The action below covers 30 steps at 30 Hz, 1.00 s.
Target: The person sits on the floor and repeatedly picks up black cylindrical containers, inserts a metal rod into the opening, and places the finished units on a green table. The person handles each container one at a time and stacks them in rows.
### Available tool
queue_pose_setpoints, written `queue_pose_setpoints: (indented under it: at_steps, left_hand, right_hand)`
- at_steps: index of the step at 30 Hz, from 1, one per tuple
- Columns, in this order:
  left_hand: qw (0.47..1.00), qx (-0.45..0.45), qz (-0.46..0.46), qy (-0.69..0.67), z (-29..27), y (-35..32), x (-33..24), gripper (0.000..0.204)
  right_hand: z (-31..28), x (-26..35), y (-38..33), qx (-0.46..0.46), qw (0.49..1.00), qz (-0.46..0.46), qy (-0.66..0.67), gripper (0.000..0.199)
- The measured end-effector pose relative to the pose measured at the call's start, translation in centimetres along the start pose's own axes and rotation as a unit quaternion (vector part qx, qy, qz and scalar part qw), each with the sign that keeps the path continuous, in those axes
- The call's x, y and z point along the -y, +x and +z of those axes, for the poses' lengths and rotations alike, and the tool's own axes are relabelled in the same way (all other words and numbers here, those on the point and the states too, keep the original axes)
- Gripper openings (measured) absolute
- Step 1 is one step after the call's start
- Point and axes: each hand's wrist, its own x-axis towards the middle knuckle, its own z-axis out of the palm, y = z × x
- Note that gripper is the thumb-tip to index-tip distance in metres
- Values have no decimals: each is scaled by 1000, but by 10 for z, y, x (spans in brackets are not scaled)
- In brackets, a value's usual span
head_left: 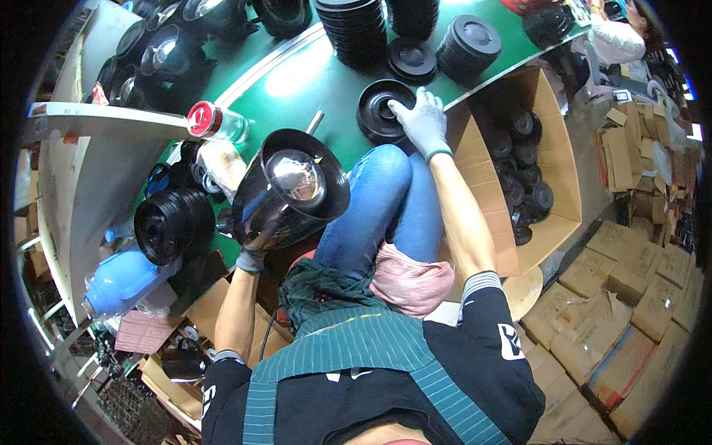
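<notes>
A seated person's gloved left hand (pixel 256 252) grips a shiny black funnel-shaped pot body (pixel 293 189) above the lap. The gloved right hand (pixel 423 122) rests spread on a black round lid (pixel 382 111) lying on the green table (pixel 311 81), not yet lifted. Lid and pot remain unjoined.

left hand (pixel 256 252) fingers hidden behind shiny pot (pixel 285 189)

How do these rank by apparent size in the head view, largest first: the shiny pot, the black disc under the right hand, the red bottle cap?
1. Shiny pot, held by the left hand; nearness to the camera may enlarge it.
2. Black disc, touched by the right hand.
3. Red bottle cap.
</notes>
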Motion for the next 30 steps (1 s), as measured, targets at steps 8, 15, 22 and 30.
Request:
queue_pose_setpoints:
  at_steps: [8,15,22,30]
  left_hand:
    - [997,51,-38,-32,8,-4,3,50]
    - [994,89,-48,-44,19,-7,4,51]
    - [989,126,-60,-54,26,-7,3,52]
    - [983,158,-75,-51,21,-8,-5,53]
  right_hand:
    - [-76,63,-141,-11,807,-60,587,58]
    - [-82,48,-207,84,735,-155,655,69]
    - [-95,35,-238,-10,734,-345,585,66]
    - [-90,26,-254,-15,703,-338,625,55]
